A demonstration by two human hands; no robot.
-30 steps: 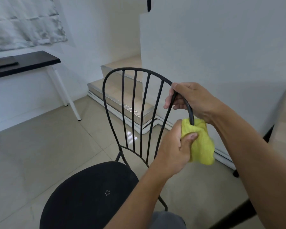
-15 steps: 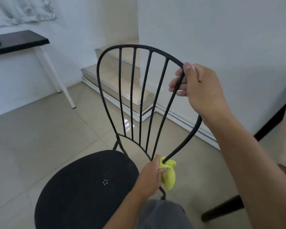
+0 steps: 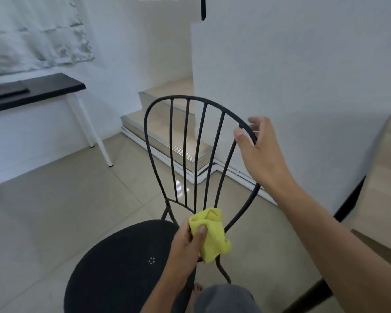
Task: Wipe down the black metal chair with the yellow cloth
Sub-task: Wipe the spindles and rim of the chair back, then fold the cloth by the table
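Black chair (image 3: pixel 122 263): one.
Yellow cloth (image 3: pixel 215 238): one.
Hands: left hand (image 3: pixel 185 247) pinches cloth; right hand (image 3: pixel 260 154) spread at chair back.
Room: tiled floor (image 3: pixel 54 199), white walls (image 3: pixel 303 86) — one desk (image 3: pixel 43 86).

You have one black metal chair (image 3: pixel 122 267), with five upright bars (image 3: pixel 185 154) in its back. One yellow cloth (image 3: pixel 212 236). Two hands in view: left hand (image 3: pixel 187 242), right hand (image 3: pixel 261 154). One black-topped table (image 3: pixel 52 86) far left, two white legs (image 3: pixel 97 141) showing. Two stair steps (image 3: pixel 136 119) far behind the chair. One bare foot (image 3: pixel 196 289) at the near edge.
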